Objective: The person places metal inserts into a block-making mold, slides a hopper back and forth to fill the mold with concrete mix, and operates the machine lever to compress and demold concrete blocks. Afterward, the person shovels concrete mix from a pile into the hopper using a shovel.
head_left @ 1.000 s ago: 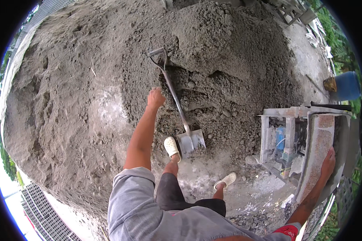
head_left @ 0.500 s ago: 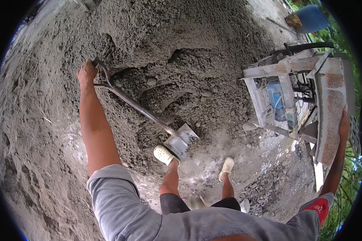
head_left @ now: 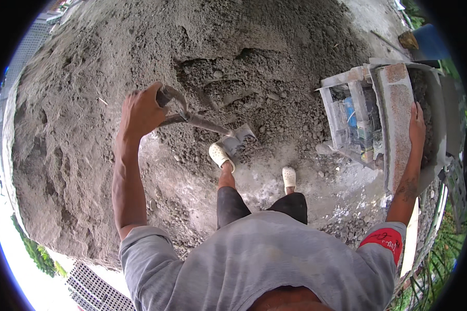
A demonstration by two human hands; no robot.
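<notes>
**Shovel blade close to your foot, one hand on the handle**

Your left shoe (head_left: 221,155) sits right against the shovel blade (head_left: 237,139), so a slip or a hard push could drive the edge onto your toes. Your left hand (head_left: 142,110) is closed around the grip of the shovel (head_left: 192,120), alone; with a load on it the blade may twist and spill. Your right hand (head_left: 416,127) lies flat on the rim of the mixer hopper (head_left: 397,119), fingers spread; leaning there could unbalance you. The hopper appears to hold grey mix, though its inside is mostly hidden. Beyond lies the sand pile (head_left: 192,46), loose enough to slump.
</notes>
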